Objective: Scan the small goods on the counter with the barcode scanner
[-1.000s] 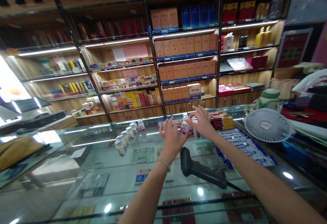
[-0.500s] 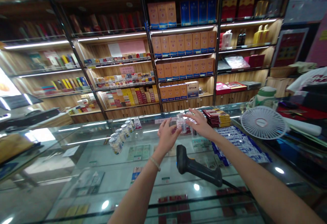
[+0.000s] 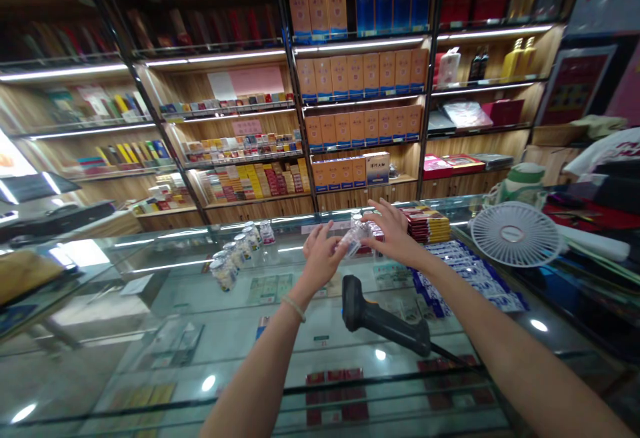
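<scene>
Over the glass counter [image 3: 210,331], my left hand [image 3: 323,253] and my right hand [image 3: 391,230] hold one small clear bottle [image 3: 353,241] between them. The bottle is tilted; the left fingertips pinch its lower left side and the right fingers are at its upper right. More small bottles stand just behind it, partly hidden by my right hand. A black handheld scanner [image 3: 385,321] lies on the glass below my hands. To the left stands a slanting row of several small bottles [image 3: 243,246] with white caps, with a pink-labelled bottle [image 3: 267,232] at its far end.
Right of my right hand are a stack of red and yellow packs [image 3: 427,225] and blue-white packets [image 3: 465,275]. Beyond them are a white fan [image 3: 517,234] and a green-lidded jug [image 3: 523,185]. Shelves of boxes [image 3: 357,130] line the back wall. A person's white sleeve [image 3: 607,151] shows at right.
The bottle between my hands has gone from upright to tilted. My left hand has shifted slightly left, and the view has moved a little.
</scene>
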The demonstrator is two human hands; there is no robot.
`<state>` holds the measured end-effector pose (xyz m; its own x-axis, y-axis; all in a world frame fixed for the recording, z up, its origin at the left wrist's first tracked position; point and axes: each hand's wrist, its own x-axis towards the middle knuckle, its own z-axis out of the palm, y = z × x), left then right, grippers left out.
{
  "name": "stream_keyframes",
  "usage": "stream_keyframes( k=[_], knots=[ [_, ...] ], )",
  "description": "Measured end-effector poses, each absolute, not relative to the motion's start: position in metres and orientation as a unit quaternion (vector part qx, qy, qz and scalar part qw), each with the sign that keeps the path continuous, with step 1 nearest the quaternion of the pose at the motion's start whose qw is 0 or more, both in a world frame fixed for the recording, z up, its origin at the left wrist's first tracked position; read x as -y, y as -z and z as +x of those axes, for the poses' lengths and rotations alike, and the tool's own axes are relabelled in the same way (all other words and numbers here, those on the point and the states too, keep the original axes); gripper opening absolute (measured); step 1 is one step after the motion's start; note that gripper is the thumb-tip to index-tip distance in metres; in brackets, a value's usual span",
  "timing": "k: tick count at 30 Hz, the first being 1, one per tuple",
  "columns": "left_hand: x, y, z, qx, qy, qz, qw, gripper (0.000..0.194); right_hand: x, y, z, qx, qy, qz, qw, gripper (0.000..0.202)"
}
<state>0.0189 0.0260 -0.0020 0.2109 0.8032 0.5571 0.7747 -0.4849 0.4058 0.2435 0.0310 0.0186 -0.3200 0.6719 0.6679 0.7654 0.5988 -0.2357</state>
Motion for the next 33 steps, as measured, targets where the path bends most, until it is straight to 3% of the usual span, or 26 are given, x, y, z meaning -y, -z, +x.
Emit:
stream_keyframes(
  k=[8,16,22,27,33],
  knots=[
    [-0.028,-0.003,0.005,-0.503,-0.372,0.780,0.024,0.029,-0.026,-0.015,0.241,0.824,0.185,-0.411,0.344,0.039],
    [-0.022,-0.009,0.007,-0.542,-0.375,0.752,0.001,0.034,-0.025,-0.015,0.242,0.797,0.204,-0.432,0.369,0.027],
    [-0.006,-0.015,0.012,-0.530,-0.396,0.742,-0.110,0.064,-0.024,-0.016,0.243,0.783,0.177,-0.452,0.388,0.026],
    [-0.001,-0.015,0.012,-0.535,-0.375,0.739,-0.166,0.046,-0.025,-0.012,0.243,0.790,0.181,-0.447,0.380,0.025],
    [-0.004,-0.012,0.004,-0.496,-0.349,0.766,-0.212,0.043,-0.027,-0.013,0.243,0.805,0.195,-0.433,0.355,0.026]
  ],
)
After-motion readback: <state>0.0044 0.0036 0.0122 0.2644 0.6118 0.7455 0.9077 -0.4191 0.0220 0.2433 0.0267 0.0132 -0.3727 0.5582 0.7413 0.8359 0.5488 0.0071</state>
